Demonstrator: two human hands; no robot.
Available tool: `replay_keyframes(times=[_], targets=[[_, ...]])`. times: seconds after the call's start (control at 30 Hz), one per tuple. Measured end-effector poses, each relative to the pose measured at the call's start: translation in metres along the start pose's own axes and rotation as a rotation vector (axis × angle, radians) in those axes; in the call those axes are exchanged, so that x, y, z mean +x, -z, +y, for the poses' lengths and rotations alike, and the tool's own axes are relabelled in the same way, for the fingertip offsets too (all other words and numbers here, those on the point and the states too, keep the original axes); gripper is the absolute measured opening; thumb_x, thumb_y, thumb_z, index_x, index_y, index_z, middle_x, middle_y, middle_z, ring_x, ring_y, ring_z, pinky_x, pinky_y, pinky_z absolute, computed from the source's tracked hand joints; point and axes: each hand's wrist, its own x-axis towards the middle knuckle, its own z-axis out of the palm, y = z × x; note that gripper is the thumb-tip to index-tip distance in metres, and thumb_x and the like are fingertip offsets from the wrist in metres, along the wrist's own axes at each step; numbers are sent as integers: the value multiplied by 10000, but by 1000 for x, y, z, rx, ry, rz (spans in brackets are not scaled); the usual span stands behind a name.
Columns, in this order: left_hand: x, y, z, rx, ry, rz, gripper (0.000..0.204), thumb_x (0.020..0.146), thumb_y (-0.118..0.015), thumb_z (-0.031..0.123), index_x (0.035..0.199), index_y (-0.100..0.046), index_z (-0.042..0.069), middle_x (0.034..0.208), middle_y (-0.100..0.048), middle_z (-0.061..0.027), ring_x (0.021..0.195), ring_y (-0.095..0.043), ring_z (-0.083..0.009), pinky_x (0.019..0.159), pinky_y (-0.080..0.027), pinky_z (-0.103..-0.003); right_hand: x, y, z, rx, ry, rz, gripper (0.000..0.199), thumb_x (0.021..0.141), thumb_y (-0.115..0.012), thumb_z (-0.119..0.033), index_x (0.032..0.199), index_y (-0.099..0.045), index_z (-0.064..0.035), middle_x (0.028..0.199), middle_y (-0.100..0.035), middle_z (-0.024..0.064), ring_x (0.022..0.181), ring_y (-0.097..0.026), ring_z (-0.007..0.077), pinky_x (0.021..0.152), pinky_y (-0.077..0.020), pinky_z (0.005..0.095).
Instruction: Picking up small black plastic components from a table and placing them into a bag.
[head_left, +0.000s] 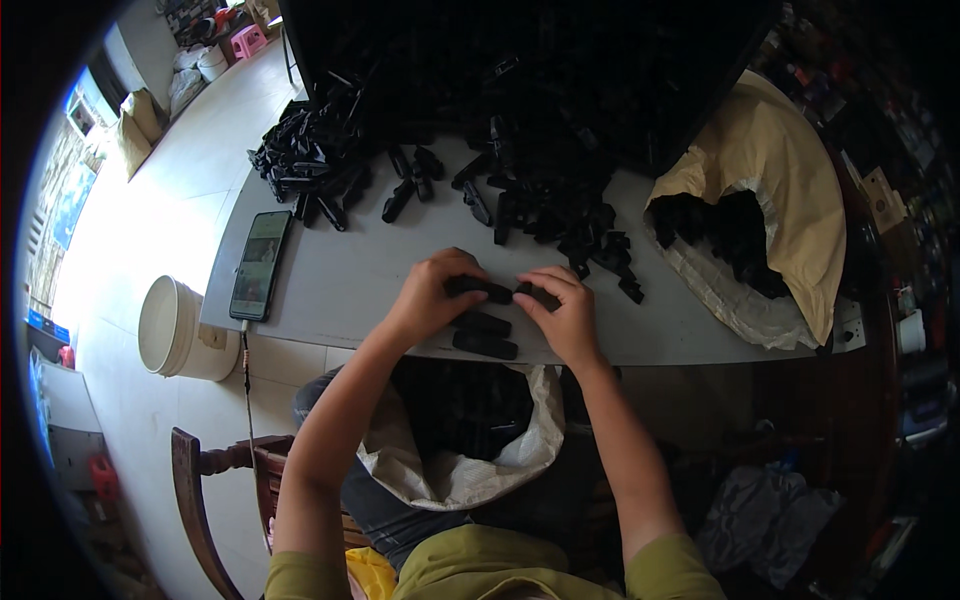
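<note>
No text, label, number or sign can be read with any certainty.

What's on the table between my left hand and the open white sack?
Two black pieces lie on the grey table, near its edge, between your left hand and the white sack, as the head view shows.

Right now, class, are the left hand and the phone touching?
Apart: the head view shows grey table between the left hand and the phone.
</note>
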Motion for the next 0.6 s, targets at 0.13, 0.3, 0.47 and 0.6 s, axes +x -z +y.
replay_keyframes(times=[0.13, 0.3, 0.47, 0.6], targets=[[-1, 3, 0, 0, 112, -54, 238, 682, -746, 9, 914, -699, 31, 952, -651, -88, 879, -616, -229, 779, -496, -316, -1, 3, -1, -16, 13, -47, 285, 760, -733, -27, 1041, -687, -21, 1006, -657, 89, 926, -631, 188, 804, -493, 275], [-1, -2, -2, 64, 29, -63, 249, 672, -752, -5, 913, -700, 29, 935, -663, -92, 864, -629, -223, 776, -506, -313, 0, -4, 0, -95, 70, -75, 293, 726, -750, -10, 1011, -682, 12, 960, -651, 118, 896, -637, 237, 784, -507, 302], [-1, 6, -5, -59, 144, -103, 251, 662, -743, -51, 902, -695, 6, 933, -679, -94, 858, -663, -209, 795, -524, -299, -1, 12, -1, -209, 98, -159, 280, 677, -770, -5, 940, -680, 27, 929, -648, 115, 859, -628, 255, 754, -508, 317], [1, 2, -6, -68, 145, -128, 254, 659, -745, -52, 902, -698, 3, 944, -677, -95, 855, -662, -211, 794, -524, -304, 6, 11, 5, -201, 169, -202, 270, 646, -780, 3, 899, -687, 15, 881, -638, 102, 861, -606, 242, 739, -502, 317]])
